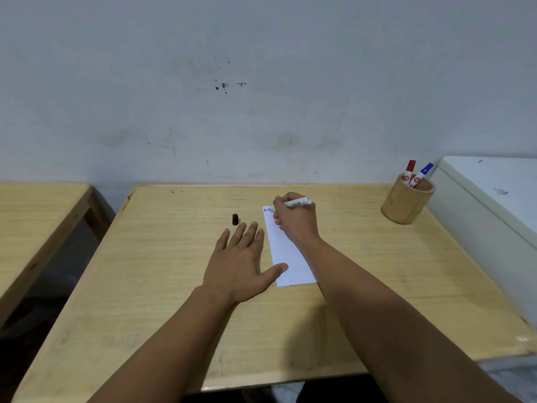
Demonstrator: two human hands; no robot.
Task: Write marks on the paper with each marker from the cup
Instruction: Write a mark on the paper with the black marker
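A narrow white paper (286, 257) lies on the wooden table (162, 257), with small red and blue marks at its far left corner. My right hand (295, 219) grips a white marker (296, 203), tip down on the paper beside those marks. Its black cap (235, 219) stands on the table left of the paper. My left hand (242, 263) rests flat with fingers spread, thumb pressing the paper's left edge. A bamboo cup (406, 203) at the far right holds a red-capped marker (410, 170) and a blue-capped marker (422, 174).
A second wooden table (35, 216) stands to the left across a gap. A white cabinet (491, 199) adjoins the table's right side, right behind the cup. A grey-blue wall runs along the far edge.
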